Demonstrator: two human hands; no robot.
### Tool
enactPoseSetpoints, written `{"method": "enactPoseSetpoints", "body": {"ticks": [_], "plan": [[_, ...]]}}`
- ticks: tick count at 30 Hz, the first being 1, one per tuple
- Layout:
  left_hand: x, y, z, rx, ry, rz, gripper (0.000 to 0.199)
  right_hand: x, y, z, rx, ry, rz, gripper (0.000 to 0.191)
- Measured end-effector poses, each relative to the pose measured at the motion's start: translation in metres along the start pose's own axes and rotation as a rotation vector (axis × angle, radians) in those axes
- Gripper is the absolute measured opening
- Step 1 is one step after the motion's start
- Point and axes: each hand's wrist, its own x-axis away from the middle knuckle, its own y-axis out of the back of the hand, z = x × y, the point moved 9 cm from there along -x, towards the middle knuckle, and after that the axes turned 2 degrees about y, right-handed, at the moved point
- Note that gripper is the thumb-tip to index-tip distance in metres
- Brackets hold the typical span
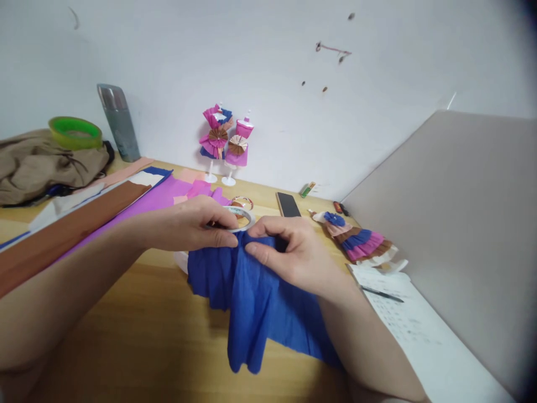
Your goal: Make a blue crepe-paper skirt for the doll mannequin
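Observation:
A strip of blue crepe paper [251,302] hangs in gathered folds over the table's front area. My left hand [195,224] pinches its top edge between thumb and fingers. Close beside it, my right hand [289,246] pinches the same edge, thumb toward me, and the paper trails down to the right under my right wrist. Just behind my fingertips is a roll of tape [248,215], partly covered by my left hand. Whether my left fingers touch the roll, I cannot tell. A white object [181,261] shows partly behind the blue folds.
Brown crepe paper [79,229] and other coloured strips lie at left, near a thermos [119,123] and green tape [75,133]. Two dressed mini stands [216,137] are at the wall. Right are a phone [287,205], a ruffled doll dress [363,242] and a pen [381,294] on paper.

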Motion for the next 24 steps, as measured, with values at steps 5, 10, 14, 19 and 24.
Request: {"method": "enactPoseSetpoints", "body": {"ticks": [5, 10, 14, 19, 24], "plan": [[0.0005, 0.0012, 0.0004, 0.001, 0.028, -0.017, 0.031, -0.0005, 0.0037, -0.0006, -0.002, 0.002, -0.038, 0.01], [0.0013, 0.0014, 0.003, -0.018, 0.034, -0.018, 0.033, -0.0012, 0.0031, -0.0043, -0.076, -0.013, -0.025, 0.012], [0.0009, 0.0009, 0.0016, -0.014, 0.025, -0.013, 0.034, -0.0013, 0.0028, -0.0055, -0.112, -0.023, -0.049, 0.013], [0.0013, 0.0004, -0.0005, -0.004, 0.026, -0.016, 0.032, -0.0015, 0.0018, -0.0064, -0.136, -0.025, -0.071, 0.013], [0.0018, -0.0009, 0.0004, 0.004, 0.045, -0.006, 0.03, -0.002, 0.0039, -0.0085, -0.142, -0.018, -0.109, 0.017]]}}
